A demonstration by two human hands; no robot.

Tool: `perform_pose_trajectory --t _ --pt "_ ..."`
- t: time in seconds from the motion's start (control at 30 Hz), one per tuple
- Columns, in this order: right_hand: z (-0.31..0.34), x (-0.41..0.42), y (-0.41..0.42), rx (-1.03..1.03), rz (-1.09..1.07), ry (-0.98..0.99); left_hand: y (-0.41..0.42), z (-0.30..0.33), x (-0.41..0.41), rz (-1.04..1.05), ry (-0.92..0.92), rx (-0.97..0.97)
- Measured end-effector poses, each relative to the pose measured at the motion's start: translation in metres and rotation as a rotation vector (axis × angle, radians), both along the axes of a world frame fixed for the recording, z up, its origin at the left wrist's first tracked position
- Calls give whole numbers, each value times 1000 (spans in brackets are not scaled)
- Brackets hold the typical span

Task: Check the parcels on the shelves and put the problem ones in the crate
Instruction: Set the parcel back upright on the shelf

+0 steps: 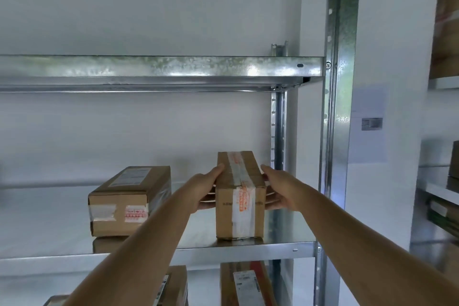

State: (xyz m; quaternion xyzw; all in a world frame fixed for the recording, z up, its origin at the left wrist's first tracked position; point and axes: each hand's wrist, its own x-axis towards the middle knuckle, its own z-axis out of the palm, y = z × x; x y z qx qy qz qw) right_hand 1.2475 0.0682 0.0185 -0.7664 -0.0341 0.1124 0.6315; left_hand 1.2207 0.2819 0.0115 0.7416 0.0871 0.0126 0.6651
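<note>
A narrow cardboard parcel (239, 196) with clear tape and red print stands on the metal shelf (248, 247), near its right end. My left hand (205, 190) grips its left side and my right hand (279, 190) grips its right side. The box's bottom rests on the shelf. A second, wider parcel (129, 200) with a white label lies to the left on the same shelf. Two more parcels, one (244, 283) with a white label and another (173, 285) behind my left forearm, lie on the shelf below. No crate is in view.
An upper shelf beam (161, 69) runs across above the parcels. A steel upright (339, 107) stands at the right of the rack. Another rack with boxes (447, 20) is at the far right. A paper notice (370, 124) hangs on the white wall.
</note>
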Motion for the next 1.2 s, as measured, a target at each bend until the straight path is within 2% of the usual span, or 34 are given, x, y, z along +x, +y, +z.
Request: perform_pose_trajectory --t 0.23,0.4,0.6,0.9,1.03,1.2 --pt "-3 -1 6 138 -40 -123 10 3 -5 -22 -117 -213" --pt "-18 -2 9 200 -6 -145 17 -8 -10 26 -141 -276" --pt "-17 1 2 115 -9 -94 23 -1 -13 33 -63 -214" --pt "43 9 1 2 72 -91 22 60 -7 -74 100 27" --pt "66 7 3 -124 130 -31 29 70 5 -122 179 127" --pt "79 12 7 -190 192 71 32 77 15 -161 189 130"
